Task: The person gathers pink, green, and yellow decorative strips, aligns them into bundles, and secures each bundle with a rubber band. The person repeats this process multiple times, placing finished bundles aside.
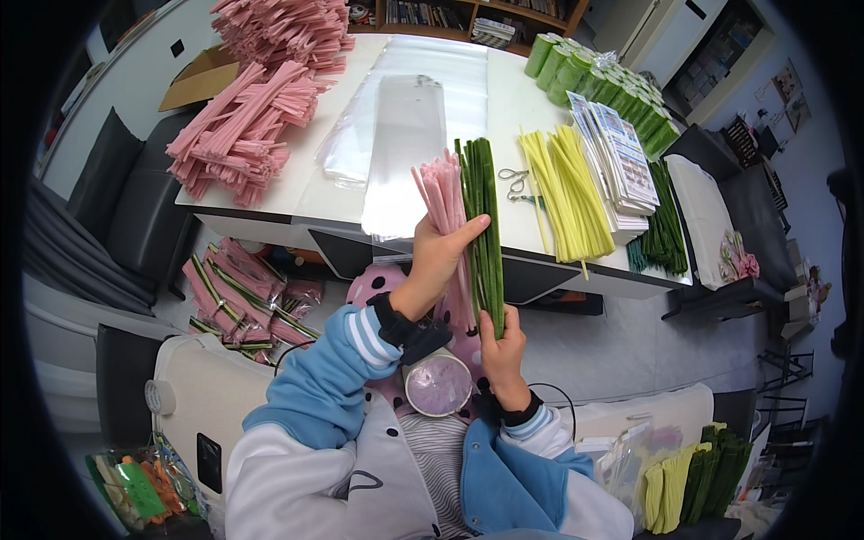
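Head view: left hand wrapped round pink stems and green stems; right hand pinched the latter's lower ends. Both seemed light, fuzzy, bendable, best gripped mid-length.

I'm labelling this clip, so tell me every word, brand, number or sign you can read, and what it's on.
No text is readable.
Stack of printed sheets: print too small.
Book spines, top: too blurred.
Green card, lower left: too small.
Posters, upper right: too blurred.
Held pink bundle and green bundle: no print visible.
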Demonstrator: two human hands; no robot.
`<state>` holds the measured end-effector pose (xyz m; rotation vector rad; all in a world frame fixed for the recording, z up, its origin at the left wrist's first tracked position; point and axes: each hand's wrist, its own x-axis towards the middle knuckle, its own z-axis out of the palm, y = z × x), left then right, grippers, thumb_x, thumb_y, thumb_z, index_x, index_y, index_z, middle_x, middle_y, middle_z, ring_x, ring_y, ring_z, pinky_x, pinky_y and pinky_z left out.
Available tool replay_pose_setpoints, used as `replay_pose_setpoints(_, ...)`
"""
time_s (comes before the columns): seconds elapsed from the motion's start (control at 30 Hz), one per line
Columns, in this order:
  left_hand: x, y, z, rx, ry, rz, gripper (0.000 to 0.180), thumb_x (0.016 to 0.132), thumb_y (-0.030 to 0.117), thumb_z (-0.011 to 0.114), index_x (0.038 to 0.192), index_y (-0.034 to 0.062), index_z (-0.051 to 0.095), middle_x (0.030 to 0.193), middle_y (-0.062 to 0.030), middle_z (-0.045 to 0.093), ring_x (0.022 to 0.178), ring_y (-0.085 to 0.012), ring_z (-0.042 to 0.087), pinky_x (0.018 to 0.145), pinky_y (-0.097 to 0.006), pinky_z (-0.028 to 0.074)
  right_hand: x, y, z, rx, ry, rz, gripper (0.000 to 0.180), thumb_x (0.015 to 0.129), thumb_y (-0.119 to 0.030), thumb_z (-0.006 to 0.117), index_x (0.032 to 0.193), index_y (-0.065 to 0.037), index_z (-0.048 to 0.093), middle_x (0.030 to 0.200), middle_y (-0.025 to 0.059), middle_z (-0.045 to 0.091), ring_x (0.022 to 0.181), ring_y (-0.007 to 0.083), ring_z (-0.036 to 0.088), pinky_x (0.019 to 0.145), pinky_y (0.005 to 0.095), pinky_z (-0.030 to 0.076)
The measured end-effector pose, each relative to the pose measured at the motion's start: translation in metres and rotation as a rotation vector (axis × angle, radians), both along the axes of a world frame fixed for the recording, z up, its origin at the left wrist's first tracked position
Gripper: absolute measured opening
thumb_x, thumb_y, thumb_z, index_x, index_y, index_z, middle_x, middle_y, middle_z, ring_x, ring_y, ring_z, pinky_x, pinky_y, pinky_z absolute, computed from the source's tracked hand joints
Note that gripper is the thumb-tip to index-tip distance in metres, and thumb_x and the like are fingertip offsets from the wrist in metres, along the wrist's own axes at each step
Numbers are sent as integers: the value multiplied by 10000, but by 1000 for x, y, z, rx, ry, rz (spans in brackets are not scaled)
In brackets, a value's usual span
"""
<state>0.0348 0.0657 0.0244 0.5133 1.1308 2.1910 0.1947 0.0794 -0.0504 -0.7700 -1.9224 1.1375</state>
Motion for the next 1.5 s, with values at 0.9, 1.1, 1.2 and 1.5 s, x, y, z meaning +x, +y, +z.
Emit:
replay_pose_setpoints(0.9,-18,-11,-3,105,-172,-262,258,886,116,580,1082,-39,517,889,-163,648,810,-227,651,737,-315,528,7,19,4,-814,297,268,213,952,-239,503,1050,-51,482,700,34,546,447,82,448,406,222,365)
replay_pose_setpoints(1.1,-36,-18,-4,94,-166,-174,240,883,117,579,1079,4,498,801,-105,602,723,-225,627,689,-343,532,2,54,5,-866,329,145,202,917,-133,548,1073,-30,471,669,49,519,466,123,480,426,229,384)
replay_pose_setpoints(1.2,-52,-25,-5,151,-151,-127,208,900,105,552,1075,5,499,794,-94,582,707,-208,604,671,-337,514,4,82,16,-817,217,210,207,915,-118,544,1087,-27,473,667,40,510,463,115,469,423,224,376)
replay_pose_setpoints(1.5,-61,-22,-13,91,-132,-153,214,885,75,549,1064,-19,480,787,-86,564,682,-181,580,711,-347,520,-59,180,18,123,-291,-85,283,858,-168,612,1081,-7,547,695,100,565,580,230,571,528,319,445)
